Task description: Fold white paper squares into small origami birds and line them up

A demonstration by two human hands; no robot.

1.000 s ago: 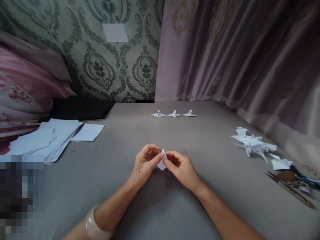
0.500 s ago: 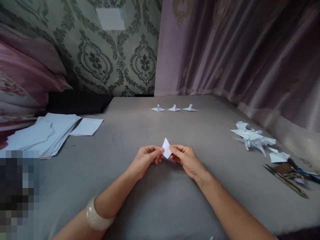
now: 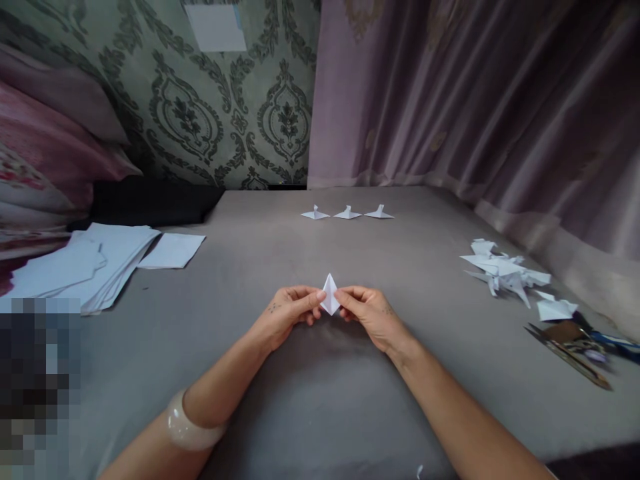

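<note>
Between my two hands is a small piece of folded white paper (image 3: 329, 297), kite-shaped, its long point upward and a crease down the middle. My left hand (image 3: 296, 305) pinches its left edge, thumb on the front. From the other side my right hand (image 3: 363, 309) grips the right edge in the same way. The fingers behind the paper are partly hidden. Both hands are just above the grey cloth surface (image 3: 320, 380). A pale bangle (image 3: 190, 427) circles my left forearm.
Three folded paper birds (image 3: 347, 213) stand in a row at the back. On the left lie stacked white sheets (image 3: 117, 250) and a smaller paper piece (image 3: 173, 251). At right sit a heap of folded paper figures (image 3: 505, 270) and pointed scissors-like tools (image 3: 573, 357).
The folded paper now shows a central crease and shaded halves where its face looked plain before. Both hands keep their pinch on it. The whole view has shifted slightly.
</note>
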